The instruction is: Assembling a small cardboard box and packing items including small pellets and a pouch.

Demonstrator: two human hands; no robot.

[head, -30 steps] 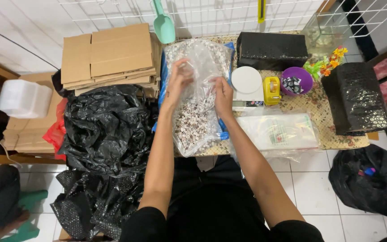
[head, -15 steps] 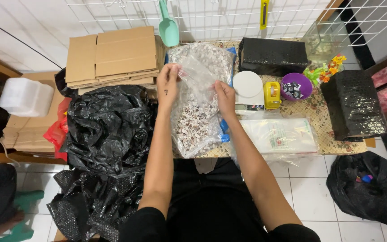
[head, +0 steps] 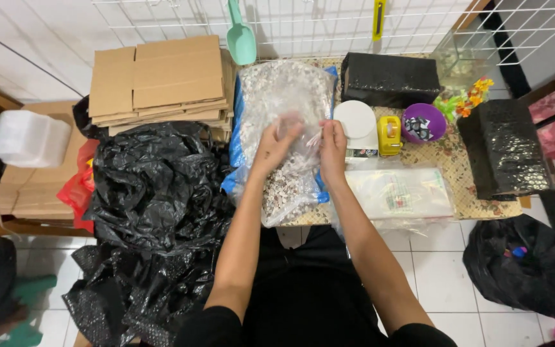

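Biggest thing down here is the heap of black plastic bags (head: 155, 193), spilling off to the left of the table (head: 483, 209) and down to the floor, with a stack of flattened cardboard (head: 162, 80) just behind it. On the table itself, the large clear bag of gravel (head: 284, 96) lies at the left end, and that is where both hands are working. A small clear bag (head: 300, 138) sits right above the gravel, held between them: the left hand (head: 274, 146) is pinched on its left edge, the right hand (head: 332, 149) is closed on its right edge, hands close together. To do this well, I'd say keep the mouth taut and low over the gravel so nothing spills. Right of the gravel: two black wrapped blocks (head: 390, 78), a pile of flat clear sleeves (head: 399, 193), a white round scale (head: 358, 121), a purple bowl (head: 424, 122), a yellow tape dispenser (head: 390, 133). A green scoop (head: 241, 35) hangs behind the gravel, within reach.
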